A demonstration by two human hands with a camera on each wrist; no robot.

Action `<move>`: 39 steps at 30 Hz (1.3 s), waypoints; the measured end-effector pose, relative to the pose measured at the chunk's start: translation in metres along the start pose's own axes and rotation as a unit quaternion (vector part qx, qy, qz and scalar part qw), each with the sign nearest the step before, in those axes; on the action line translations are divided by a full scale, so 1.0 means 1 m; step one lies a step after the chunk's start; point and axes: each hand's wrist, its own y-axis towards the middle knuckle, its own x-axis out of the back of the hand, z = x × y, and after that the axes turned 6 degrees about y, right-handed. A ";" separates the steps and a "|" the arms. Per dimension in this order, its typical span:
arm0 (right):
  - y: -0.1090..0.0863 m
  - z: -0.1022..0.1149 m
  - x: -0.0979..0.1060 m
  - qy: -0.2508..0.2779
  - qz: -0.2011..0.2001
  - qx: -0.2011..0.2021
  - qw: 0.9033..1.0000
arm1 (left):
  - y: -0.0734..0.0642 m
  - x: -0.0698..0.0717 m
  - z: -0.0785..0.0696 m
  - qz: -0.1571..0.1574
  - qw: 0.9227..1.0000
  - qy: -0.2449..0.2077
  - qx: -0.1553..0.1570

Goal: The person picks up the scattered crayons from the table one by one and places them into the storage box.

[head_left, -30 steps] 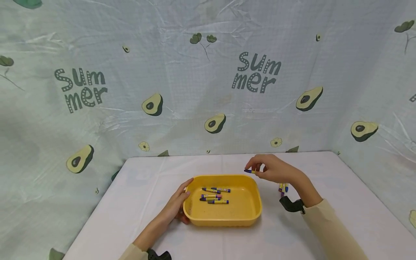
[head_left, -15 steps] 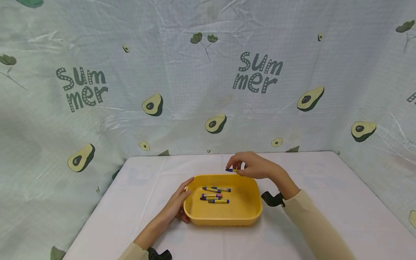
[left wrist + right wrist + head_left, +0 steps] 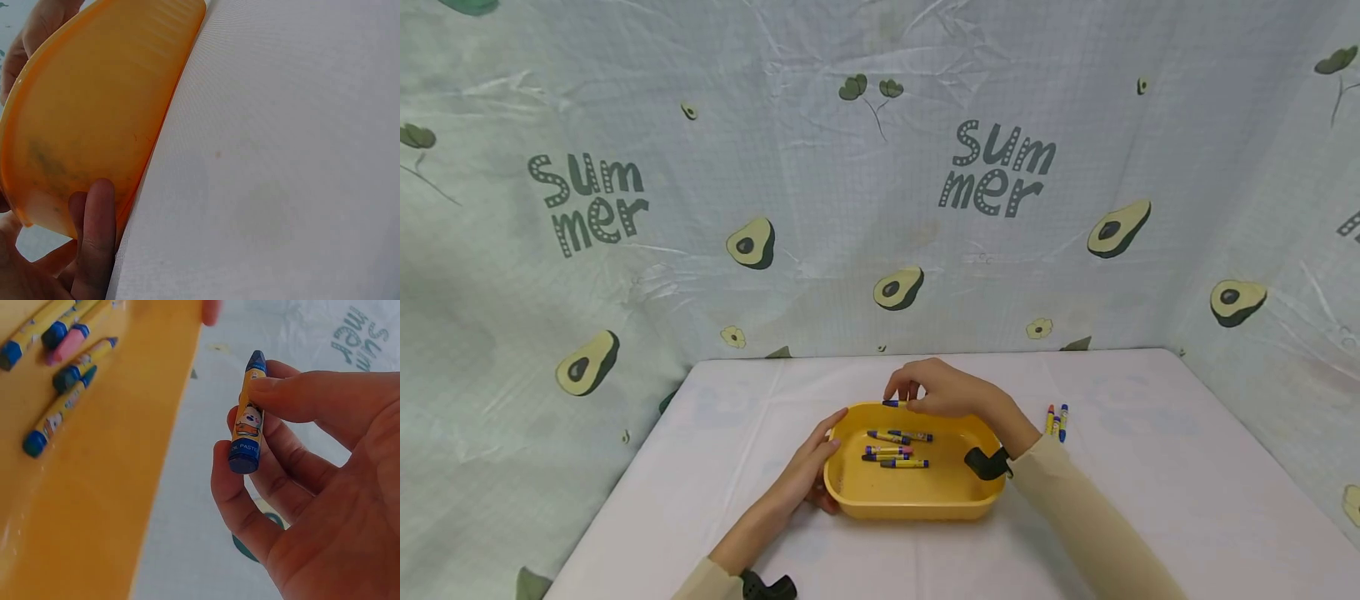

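A pale grey-green sheet point(image 3: 820, 317), wrinkled and printed with avocados, sprigs and the word "summer", hangs behind a table covered in white cloth point(image 3: 1180, 492). On the table lies a yellow, rectangular, round-cornered tray point(image 3: 917, 512) with raised walls. Two arms in beige sleeves point(image 3: 1075, 504) reach in from the near edge, each with a black device point(image 3: 987, 464) at the wrist. The left hand point(image 3: 809, 471) grips the tray's left end, the thumb at the rim and other fingers against the outer wall. The right hand point(image 3: 947, 390), apart from the left, is raised at the tray's far rim, thumb and fingertips clamped on a single crayon. Inside the tray, left of centre, five yellow-wrapped, blue-banded crayons point(image 3: 904, 464) lie on their sides, one with a pink tip. A small cluster of similar crayons point(image 3: 1057, 425) rests on the cloth beyond the tray's right end. The held yellow-and-blue crayon point(image 3: 247, 425) has a dark blue conical tip; in the right wrist view its wrapper shows a cartoon animal and partly legible lettering.
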 end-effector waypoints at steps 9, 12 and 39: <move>0.018 0.000 -0.024 0.015 0.022 -0.026 0.999 | 0.000 0.001 -0.001 -0.001 1.000 0.009 0.001; 0.023 0.000 -0.030 0.016 0.028 -0.030 0.999 | 0.000 0.002 0.000 -0.002 1.000 0.010 -0.002; 0.029 0.004 -0.053 -0.019 0.066 -0.079 0.994 | -0.001 0.001 -0.001 0.002 1.000 0.004 -0.005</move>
